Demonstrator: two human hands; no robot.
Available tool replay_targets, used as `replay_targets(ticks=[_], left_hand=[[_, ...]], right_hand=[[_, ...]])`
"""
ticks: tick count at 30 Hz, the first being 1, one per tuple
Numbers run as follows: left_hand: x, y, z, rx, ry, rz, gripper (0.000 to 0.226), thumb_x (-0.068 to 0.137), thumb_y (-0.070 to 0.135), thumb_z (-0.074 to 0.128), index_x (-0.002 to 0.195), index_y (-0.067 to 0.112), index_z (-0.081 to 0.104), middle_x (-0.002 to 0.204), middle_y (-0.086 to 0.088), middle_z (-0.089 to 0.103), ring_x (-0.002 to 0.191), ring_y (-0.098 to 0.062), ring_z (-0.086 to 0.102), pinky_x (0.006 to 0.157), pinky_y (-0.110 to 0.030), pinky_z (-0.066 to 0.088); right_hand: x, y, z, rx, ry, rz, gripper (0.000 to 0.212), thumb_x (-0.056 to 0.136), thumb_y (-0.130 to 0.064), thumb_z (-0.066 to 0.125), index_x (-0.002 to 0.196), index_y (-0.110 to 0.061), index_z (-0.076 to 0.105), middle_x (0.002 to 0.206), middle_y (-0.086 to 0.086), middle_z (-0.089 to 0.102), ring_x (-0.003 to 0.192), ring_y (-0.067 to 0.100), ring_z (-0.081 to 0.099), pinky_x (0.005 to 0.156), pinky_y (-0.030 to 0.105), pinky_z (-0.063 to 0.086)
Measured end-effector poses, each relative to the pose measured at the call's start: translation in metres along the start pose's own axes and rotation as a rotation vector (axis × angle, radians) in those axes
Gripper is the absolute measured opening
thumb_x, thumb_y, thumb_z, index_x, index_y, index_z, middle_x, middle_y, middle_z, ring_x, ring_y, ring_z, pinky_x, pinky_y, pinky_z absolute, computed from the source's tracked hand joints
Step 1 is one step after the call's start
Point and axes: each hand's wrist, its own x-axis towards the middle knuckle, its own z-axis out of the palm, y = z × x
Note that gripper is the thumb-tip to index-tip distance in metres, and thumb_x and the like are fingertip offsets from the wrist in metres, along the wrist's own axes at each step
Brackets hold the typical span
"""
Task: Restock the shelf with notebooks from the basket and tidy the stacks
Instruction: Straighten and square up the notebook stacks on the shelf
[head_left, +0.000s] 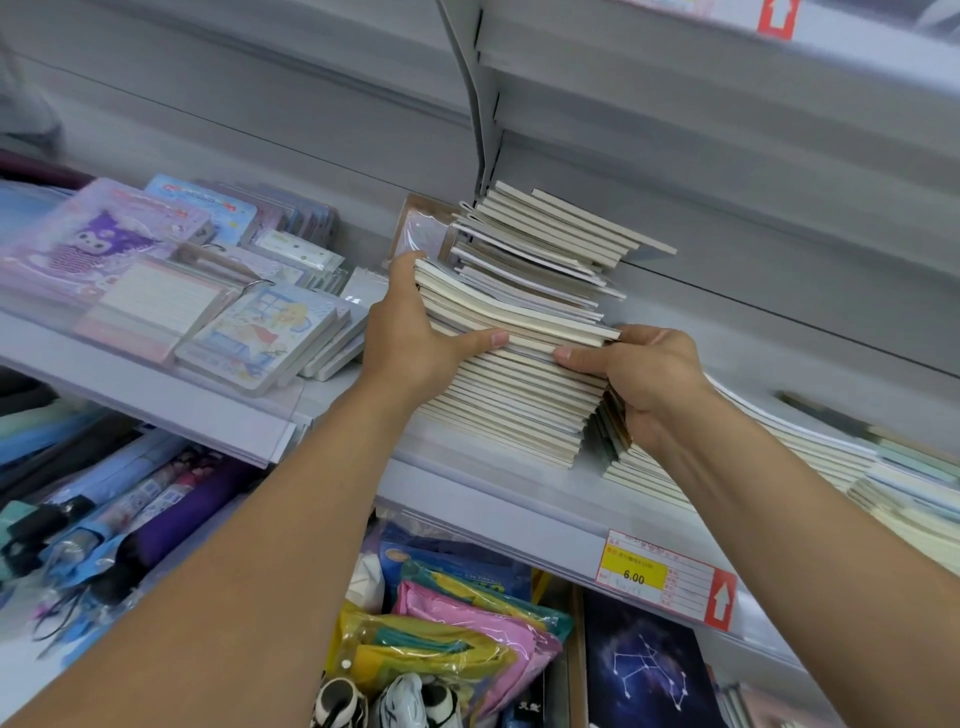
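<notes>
Right now both hands are working on a tall stack of notebooks (519, 374) that is sitting on the shelf (467, 483) near the middle of the view. The left hand (410, 332) is gripping the stack's left side, with its thumb lying along the front edges toward 3 o'clock and its fingers curling round the upper notebooks at the far left corner. The right hand (639, 379) is gripping the stack's right corner, its thumb pressing on the front edges toward 9 o'clock and its fingers wrapping the side; the 2 thumbs are pointing at each other, near but apart. The upper part of the stack is leaning unevenly, with a looser, fanned pile of notebooks (561, 234) lying behind it at 12 o'clock. More flat notebook stacks (831, 457) are lying at 3 o'clock of the right hand, partly under the right forearm. At 9 o'clock of the stack, cartoon-printed notepads (249, 332) in clear wrapping are resting on the neighbouring shelf section. A yellow price tag (634, 571) reading 6.00 is showing on the shelf's front rail at 5 o'clock. Below the shelf, folded umbrellas (130, 509) are lying at 8 o'clock, and colourful plastic pouches (457, 629) are sitting at 6 o'clock beside a dark constellation-print notebook (644, 670).
</notes>
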Motion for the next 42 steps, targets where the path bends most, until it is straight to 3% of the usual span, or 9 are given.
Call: replay_targets(ticks=[3,7,13,18,23,27,31,37,42], left_hand=[[0.002,-0.001,0.0,0.025,0.007,-0.015,0.097,0.055,0.039,0.092,0.135,0.026,0.038,0.11,0.008,0.063,0.102,-0.012,0.059,0.087,-0.024,0.048],[0.004,-0.001,-0.001,0.038,0.001,-0.019,0.098,0.053,0.041,0.093,0.133,0.028,0.038,0.11,0.008,0.063,0.102,-0.013,0.06,0.088,-0.028,0.05],[0.003,-0.006,-0.002,0.024,-0.011,0.007,0.098,0.053,0.042,0.093,0.133,0.029,0.038,0.107,0.013,0.064,0.101,-0.01,0.061,0.091,-0.031,0.052],[0.001,-0.004,-0.001,-0.058,-0.049,0.001,0.097,0.059,0.051,0.086,0.138,0.029,0.032,0.117,0.012,0.061,0.11,-0.009,0.058,0.095,-0.029,0.049],[0.002,0.0,0.002,-0.081,-0.029,-0.016,0.069,0.084,0.042,0.071,0.137,0.023,0.032,0.101,0.018,0.06,0.093,0.005,0.056,0.08,-0.017,0.045],[0.002,0.001,0.004,-0.038,-0.013,-0.018,0.067,0.083,0.036,0.073,0.134,0.021,0.033,0.097,0.019,0.056,0.086,0.006,0.055,0.065,-0.003,0.041],[0.004,0.003,0.007,-0.023,0.017,-0.025,0.068,0.08,0.037,0.076,0.132,0.02,0.035,0.098,0.015,0.057,0.095,-0.01,0.057,0.079,-0.02,0.043],[0.005,0.002,0.009,-0.016,0.03,-0.037,0.068,0.079,0.04,0.077,0.131,0.021,0.037,0.113,0.002,0.059,0.102,-0.016,0.057,0.083,-0.027,0.044],[0.006,0.0,0.008,-0.037,0.041,-0.016,0.063,0.079,0.036,0.078,0.127,0.02,0.04,0.104,0.011,0.059,0.093,-0.005,0.058,0.077,-0.018,0.045]], right_hand=[[-0.005,0.001,0.001,0.014,0.033,-0.018,0.046,0.058,0.008,0.089,0.092,-0.008,0.064,0.092,0.013,0.074,0.083,0.03,0.075,0.08,0.045,0.062],[-0.008,0.004,0.007,0.043,0.09,-0.069,0.058,0.064,0.01,0.086,0.114,-0.006,0.062,0.102,0.011,0.07,0.093,0.028,0.072,0.086,0.043,0.06],[-0.019,0.015,0.001,-0.015,0.047,-0.164,0.034,0.072,0.009,0.082,0.096,-0.013,0.071,0.093,0.003,0.077,0.086,0.021,0.075,0.085,0.035,0.061],[-0.026,0.002,0.0,-0.086,0.043,-0.175,0.054,0.064,-0.038,0.092,0.101,-0.005,0.07,0.097,0.01,0.073,0.101,0.034,0.068,0.095,0.046,0.056],[-0.03,0.001,0.002,-0.115,0.032,-0.225,0.065,0.077,-0.033,0.084,0.111,0.012,0.051,0.121,0.024,0.061,0.116,0.037,0.058,0.102,0.052,0.047],[-0.021,0.003,-0.004,-0.126,0.028,-0.193,0.044,0.081,-0.031,0.082,0.097,0.001,0.055,0.095,0.01,0.07,0.099,0.027,0.069,0.095,0.045,0.054],[-0.014,0.006,-0.01,-0.089,0.013,-0.175,0.026,0.085,-0.026,0.078,0.076,-0.011,0.059,0.078,-0.009,0.062,0.077,0.009,0.064,0.071,0.021,0.054],[-0.008,0.009,-0.007,-0.146,-0.023,-0.133,0.077,0.089,-0.042,0.071,0.149,-0.007,0.039,0.135,0.01,0.058,0.12,0.028,0.059,0.109,0.042,0.045],[0.0,0.012,-0.012,-0.138,-0.048,-0.098,0.061,0.092,-0.037,0.068,0.142,-0.009,0.048,0.117,0.0,0.064,0.109,0.021,0.063,0.101,0.032,0.049]])
